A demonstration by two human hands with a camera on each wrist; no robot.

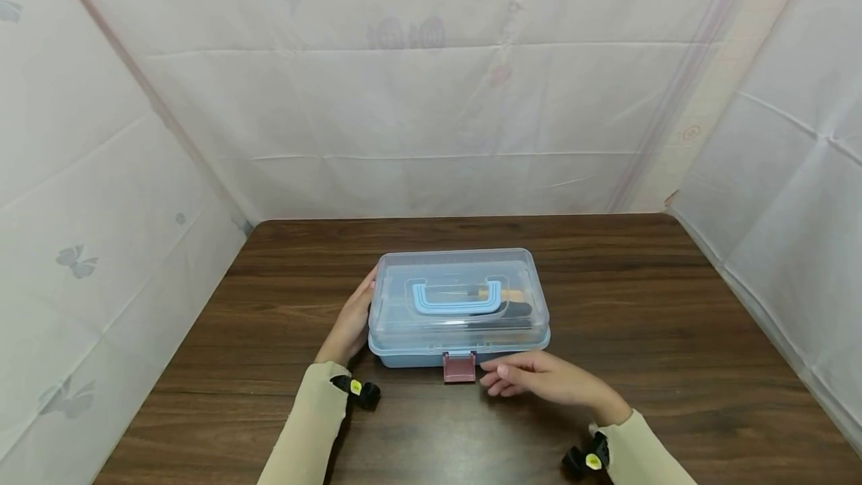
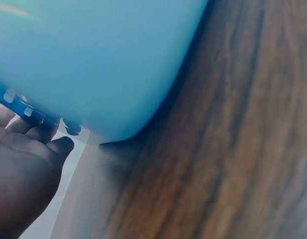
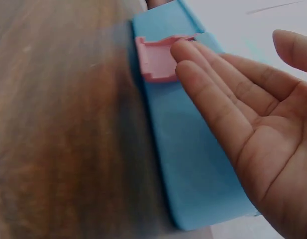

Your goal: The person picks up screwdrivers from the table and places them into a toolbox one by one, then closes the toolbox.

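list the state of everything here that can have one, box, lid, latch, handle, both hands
storage box: upright on the table, lid on
clear lid: closed over the blue base
pink latch: hangs down the front wall; whether it is fastened cannot be told
blue handle: folded flat on the lid
left hand: open, against the box's left side
right hand: open, fingers straight, tips by the latch, holding nothing

A pale blue box (image 2: 98, 59) fills the upper left, its rounded corner resting on the dark wood table (image 2: 228, 149). The left hand (image 2: 21, 174) lies at the box's side — fingertips touching its edge, fingers loosely extended.
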